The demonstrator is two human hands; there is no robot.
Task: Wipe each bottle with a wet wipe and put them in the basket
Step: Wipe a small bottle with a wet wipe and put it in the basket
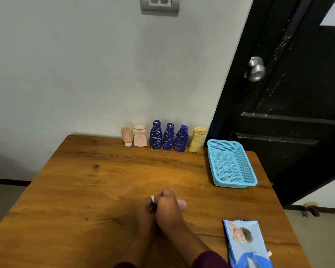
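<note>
Here, I have the left hand (144, 210) and right hand (169, 208) pressed together, both pinching a white wipe (152, 198), probably bunching it for use. Six bottles (168, 137) stand untouched at twelve o'clock; the basket (232, 185) sits at two, handy for drop-off.

The left hand (145, 211) and the right hand (169, 208) are held pressed together, fingers curled. A white scrap (152, 199) is pinched where the fingertips meet. The 2 forearms are angled inward, with dark sleeves (211, 260) worn.
</note>
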